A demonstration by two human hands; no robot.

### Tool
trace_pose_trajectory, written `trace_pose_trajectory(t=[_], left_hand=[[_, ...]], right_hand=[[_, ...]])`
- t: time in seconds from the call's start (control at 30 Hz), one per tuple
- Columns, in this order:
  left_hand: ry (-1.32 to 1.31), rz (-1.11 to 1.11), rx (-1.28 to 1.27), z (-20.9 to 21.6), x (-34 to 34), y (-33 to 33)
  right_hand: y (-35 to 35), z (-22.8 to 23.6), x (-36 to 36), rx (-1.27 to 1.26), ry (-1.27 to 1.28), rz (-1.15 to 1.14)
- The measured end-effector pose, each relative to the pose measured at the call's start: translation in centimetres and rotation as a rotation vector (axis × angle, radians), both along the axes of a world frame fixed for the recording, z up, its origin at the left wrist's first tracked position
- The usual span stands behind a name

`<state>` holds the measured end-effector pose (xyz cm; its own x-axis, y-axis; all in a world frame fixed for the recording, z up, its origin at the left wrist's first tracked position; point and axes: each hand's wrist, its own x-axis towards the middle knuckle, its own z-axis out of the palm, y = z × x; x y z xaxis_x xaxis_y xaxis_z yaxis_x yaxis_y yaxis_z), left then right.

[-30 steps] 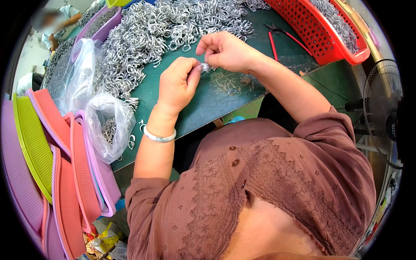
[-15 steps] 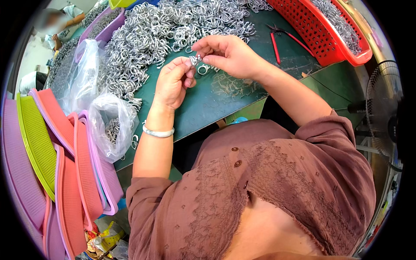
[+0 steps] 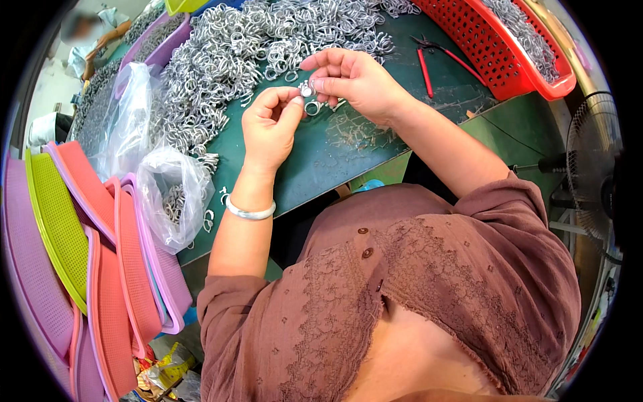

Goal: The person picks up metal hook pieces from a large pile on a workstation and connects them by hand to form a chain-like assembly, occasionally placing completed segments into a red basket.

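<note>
Silver metal rings (image 3: 306,89) sit at one o'clock from the left hand (image 3: 270,130), pinched between its thumb and forefinger; half a second ago that hand was more curled, and its thumb now reaches straighter. At their three o'clock is the right hand (image 3: 357,86), fingertips bent close; whether it grips, I cannot tell. One loose ring (image 3: 313,108) remains at five o'clock, the heap (image 3: 248,50) beyond at ten.

One head-worn fisheye looks down on hands (image 3: 271,130) and table (image 3: 315,161) from near.
</note>
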<state>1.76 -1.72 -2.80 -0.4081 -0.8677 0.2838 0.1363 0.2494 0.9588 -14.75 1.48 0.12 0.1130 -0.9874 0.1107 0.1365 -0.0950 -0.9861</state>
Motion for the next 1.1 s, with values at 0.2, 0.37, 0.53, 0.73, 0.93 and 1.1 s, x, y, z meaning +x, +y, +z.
trace_pose_trajectory(t=[0.2,0.37,0.53,0.73,0.93,1.1], left_hand=[[-0.069,0.123,-0.240,-0.3,-0.4,-0.2],[-0.115,0.141,-0.266,-0.9,0.0,-0.6],[-0.163,0.231,-0.301,-0.7,-0.2,-0.3],[-0.010,0.150,0.036,0.1,-0.1,-0.3],[0.189,-0.010,0.287,0.2,0.4,-0.9],[0.131,0.006,0.211,0.2,0.2,-0.7]], right_hand=[[-0.1,-0.7,0.3,0.015,-0.094,0.020],[0.1,-0.9,0.7,-0.067,-0.070,-0.016],[0.2,-1.2,1.4,-0.217,0.026,-0.107],[0.3,-1.4,1.5,-0.254,0.051,-0.113],[0.5,-0.6,0.4,-0.028,-0.096,-0.059],[0.3,-1.0,-0.1,-0.042,-0.099,-0.022]])
